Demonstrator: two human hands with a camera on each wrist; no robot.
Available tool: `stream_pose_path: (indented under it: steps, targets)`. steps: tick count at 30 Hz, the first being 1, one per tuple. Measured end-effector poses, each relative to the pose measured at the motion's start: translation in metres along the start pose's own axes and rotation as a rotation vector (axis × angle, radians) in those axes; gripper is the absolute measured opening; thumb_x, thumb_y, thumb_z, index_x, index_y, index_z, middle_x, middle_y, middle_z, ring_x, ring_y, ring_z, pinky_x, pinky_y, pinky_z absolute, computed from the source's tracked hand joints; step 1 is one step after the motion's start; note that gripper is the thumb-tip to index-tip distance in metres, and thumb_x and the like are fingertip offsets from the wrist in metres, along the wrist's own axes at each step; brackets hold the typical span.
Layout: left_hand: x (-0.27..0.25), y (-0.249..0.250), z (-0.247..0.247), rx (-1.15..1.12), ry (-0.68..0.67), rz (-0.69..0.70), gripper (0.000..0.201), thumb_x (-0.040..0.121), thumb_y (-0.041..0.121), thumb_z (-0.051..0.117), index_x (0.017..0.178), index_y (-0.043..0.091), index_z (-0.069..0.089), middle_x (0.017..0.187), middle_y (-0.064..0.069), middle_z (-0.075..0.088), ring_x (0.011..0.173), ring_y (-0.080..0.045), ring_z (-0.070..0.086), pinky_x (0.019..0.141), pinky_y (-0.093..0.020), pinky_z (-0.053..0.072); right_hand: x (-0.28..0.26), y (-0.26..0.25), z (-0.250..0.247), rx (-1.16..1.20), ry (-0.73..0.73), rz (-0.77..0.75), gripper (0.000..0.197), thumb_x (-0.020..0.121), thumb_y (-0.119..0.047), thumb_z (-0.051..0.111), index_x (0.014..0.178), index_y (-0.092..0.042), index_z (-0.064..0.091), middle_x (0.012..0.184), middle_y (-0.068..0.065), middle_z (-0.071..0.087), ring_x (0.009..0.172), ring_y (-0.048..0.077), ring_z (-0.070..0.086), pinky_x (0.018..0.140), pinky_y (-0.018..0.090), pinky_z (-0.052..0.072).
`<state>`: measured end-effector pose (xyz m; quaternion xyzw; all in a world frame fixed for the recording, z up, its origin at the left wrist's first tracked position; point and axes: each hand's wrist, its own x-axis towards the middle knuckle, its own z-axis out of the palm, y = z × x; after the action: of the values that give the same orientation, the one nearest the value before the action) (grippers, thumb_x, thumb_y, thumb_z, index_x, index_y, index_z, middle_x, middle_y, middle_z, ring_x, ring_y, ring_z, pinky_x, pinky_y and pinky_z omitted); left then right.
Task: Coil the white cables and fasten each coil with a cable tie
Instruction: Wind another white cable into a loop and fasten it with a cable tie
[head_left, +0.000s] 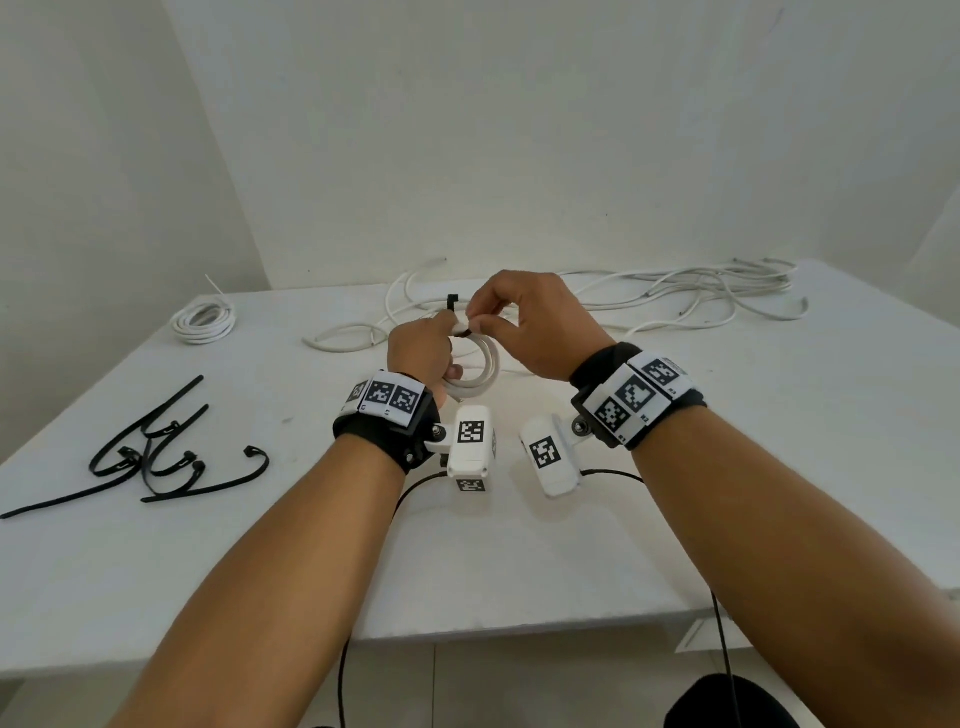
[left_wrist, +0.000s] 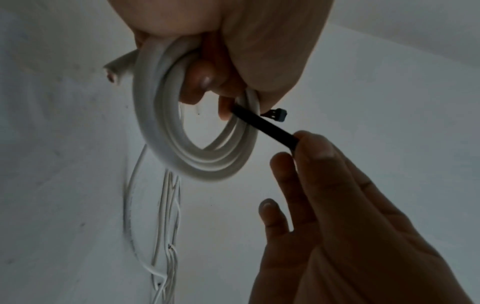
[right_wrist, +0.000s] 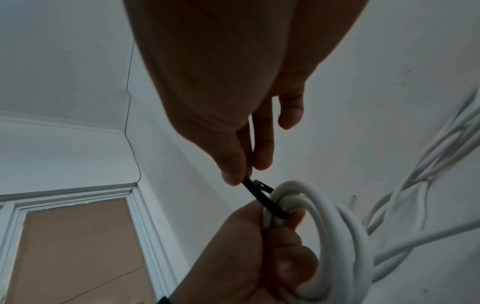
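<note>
Above table (head_left: 779, 415), coil (head_left: 480, 371) upright, tie (left_wrist: 265, 125) slanting across it

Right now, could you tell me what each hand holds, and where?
Left hand grips the coil at its rim; right hand pinches the tie by its strap.

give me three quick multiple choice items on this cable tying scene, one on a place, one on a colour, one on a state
1. Where does the finished coil lie?
A. far left of the table
B. by the right wrist
C. on the floor

2. What colour is the cable tie being fitted?
A. white
B. black
C. red

3. What are the hands doing?
A. both lie flat
B. left hand grips the held coil, right hand pinches the tie
C. right hand grips the coil alone

Answers: 1 A, it sits far left on the table; 2 B, the strap shows dark against the white cable; 3 B, the wrist views show both grips.
</note>
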<state>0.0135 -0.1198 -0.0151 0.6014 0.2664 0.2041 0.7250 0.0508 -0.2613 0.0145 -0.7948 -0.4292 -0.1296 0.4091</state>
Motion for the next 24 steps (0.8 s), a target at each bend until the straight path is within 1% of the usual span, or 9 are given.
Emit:
stream_pose_path:
  steps: [2,4,7,10,12,15,20,22,24]
  targets:
    - [0.005,-0.004,-0.004,0.019,0.000,-0.005,0.018,0.085,0.012,0.060,0.067,0.008,0.060,0.057,-0.003,0.034,0.034,-0.015,0.031,0.041,-0.025,0.029,0.000,-0.004,-0.002,0.055,0.057,0.020,0.005,0.092,-0.018,0.068,0.090,-0.013,0.070,0.084,-0.009,0.071,0.076,-0.002,0.064,0.070,0.013,0.048]
    - [0.009,-0.008,-0.010,0.057,-0.012,-0.008,0.014,0.083,0.015,0.061,0.073,0.007,0.066,0.060,-0.003,0.036,0.033,-0.014,0.031,0.041,-0.025,0.029,0.003,-0.006,-0.005,0.138,0.107,0.063,0.005,0.093,-0.016,0.066,0.089,-0.013,0.066,0.079,-0.007,0.072,0.070,-0.002,0.065,0.063,0.013,0.048]
    - [0.010,-0.010,-0.013,0.046,-0.031,0.041,0.014,0.083,0.014,0.061,0.070,0.010,0.067,0.062,-0.005,0.044,0.037,-0.014,0.033,0.040,-0.023,0.030,0.008,-0.006,0.001,0.329,0.110,0.156,0.008,0.096,-0.010,0.059,0.088,-0.013,0.059,0.083,0.003,0.074,0.070,0.013,0.073,0.059,0.029,0.056]
    - [0.011,-0.009,-0.010,-0.042,-0.052,0.067,0.019,0.087,0.011,0.061,0.069,0.011,0.065,0.053,-0.001,0.047,0.039,-0.014,0.034,0.040,-0.022,0.031,0.006,-0.001,0.013,0.499,0.114,0.253,0.006,0.098,-0.006,0.055,0.092,-0.007,0.056,0.083,0.012,0.075,0.069,0.024,0.074,0.059,0.030,0.057]
    - [0.013,-0.013,-0.011,-0.057,-0.063,0.082,0.016,0.087,0.012,0.062,0.071,0.011,0.066,0.062,-0.006,0.052,0.040,-0.015,0.038,0.042,-0.023,0.033,0.004,0.001,0.018,0.585,0.115,0.293,0.001,0.097,-0.004,0.057,0.096,-0.003,0.057,0.083,0.014,0.075,0.070,0.025,0.074,0.062,0.031,0.058]
    - [0.016,-0.014,-0.013,-0.080,-0.052,0.113,0.012,0.086,0.014,0.064,0.078,0.011,0.072,0.075,-0.011,0.056,0.043,-0.015,0.044,0.046,-0.026,0.039,0.003,0.005,0.016,0.610,0.115,0.290,0.010,0.091,-0.002,0.065,0.100,0.000,0.060,0.086,0.017,0.075,0.073,0.025,0.074,0.069,0.035,0.061]
    - [0.015,-0.015,-0.011,-0.060,-0.056,0.236,0.017,0.087,0.013,0.061,0.076,0.013,0.073,0.070,-0.006,0.062,0.052,-0.017,0.047,0.049,-0.026,0.044,0.000,0.013,0.016,0.490,0.119,0.257,0.007,0.089,-0.008,0.069,0.092,-0.013,0.066,0.088,0.005,0.077,0.071,0.004,0.066,0.067,0.016,0.047]
    - [0.012,-0.014,-0.010,-0.004,-0.097,0.297,0.014,0.086,0.015,0.061,0.078,0.012,0.072,0.069,-0.006,0.064,0.051,-0.019,0.048,0.048,-0.025,0.042,0.000,0.015,0.018,0.478,0.125,0.276,0.005,0.090,-0.010,0.068,0.093,-0.013,0.067,0.090,0.001,0.074,0.074,0.006,0.065,0.069,0.022,0.050]
    - [0.009,-0.014,-0.008,0.055,-0.130,0.349,0.012,0.085,0.019,0.062,0.078,0.012,0.069,0.063,-0.004,0.063,0.047,-0.019,0.048,0.048,-0.024,0.039,0.001,0.016,0.019,0.463,0.093,0.307,0.005,0.090,-0.012,0.067,0.093,-0.016,0.067,0.098,-0.003,0.070,0.081,0.014,0.066,0.074,0.035,0.057]
